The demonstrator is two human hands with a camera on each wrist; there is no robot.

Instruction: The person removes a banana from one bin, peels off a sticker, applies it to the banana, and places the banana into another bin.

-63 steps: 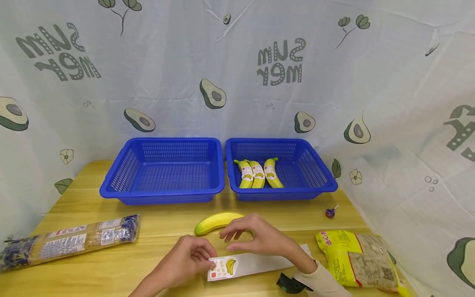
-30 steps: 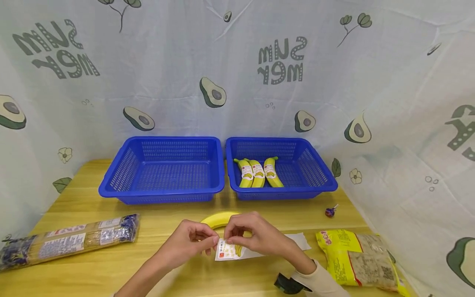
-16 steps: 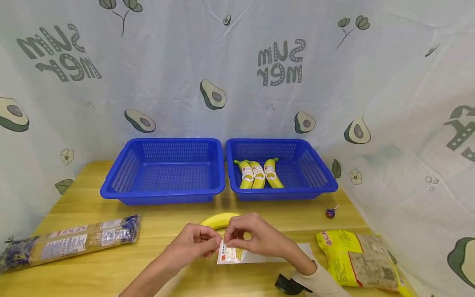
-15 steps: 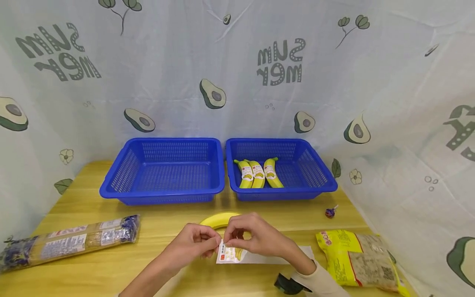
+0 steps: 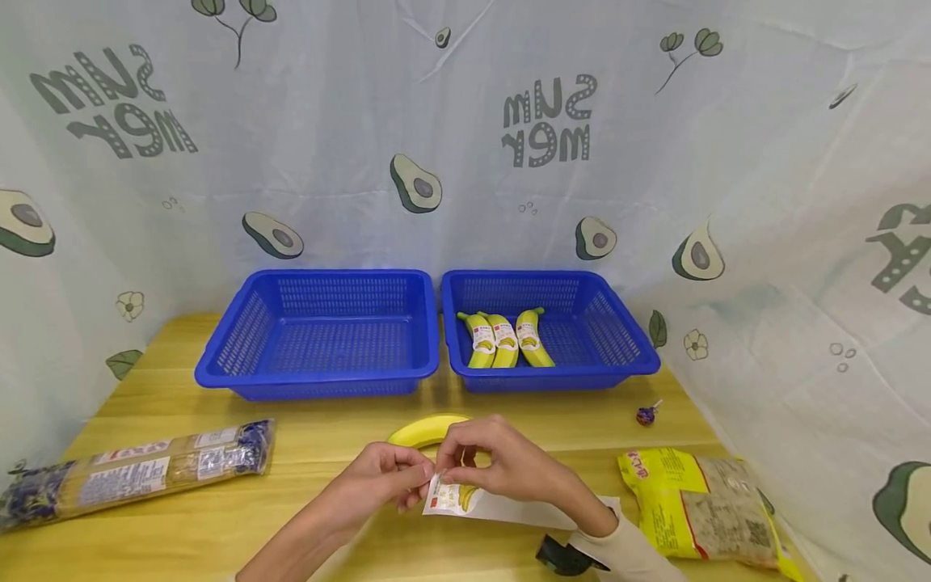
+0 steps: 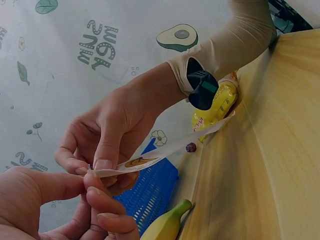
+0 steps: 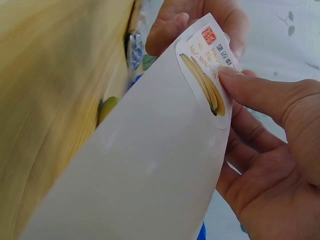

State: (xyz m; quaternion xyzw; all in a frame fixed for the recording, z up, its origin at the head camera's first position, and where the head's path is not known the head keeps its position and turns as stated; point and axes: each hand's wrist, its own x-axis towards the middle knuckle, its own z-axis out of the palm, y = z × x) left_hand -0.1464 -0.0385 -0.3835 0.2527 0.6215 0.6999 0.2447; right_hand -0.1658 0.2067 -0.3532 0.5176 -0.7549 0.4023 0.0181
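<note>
A white backing strip [image 5: 520, 511] carries a banana label [image 7: 205, 75] at its left end, printed with yellow bananas and a red stamp. My left hand [image 5: 381, 477] pinches the upper corner of that end between thumb and index finger. Close against it, my right hand [image 5: 502, 461] pinches the same end from above, with its thumb on the label's edge in the right wrist view. The strip's blank length runs off to the right under my right forearm, raised from the table in the left wrist view. A yellow banana [image 5: 422, 431] lies just behind the hands, partly covered by them.
Behind stand two blue baskets; the right basket [image 5: 553, 380] holds three labelled bananas [image 5: 505, 343], the left basket [image 5: 320, 377] none. A noodle pack [image 5: 138, 473] lies left. At right are a yellow bag [image 5: 698, 505] and a lollipop [image 5: 646, 414].
My right hand has come down and left to the labelled end, and both hands now meet at its corner. The strip has shifted slightly right and up; lately its right end dips.
</note>
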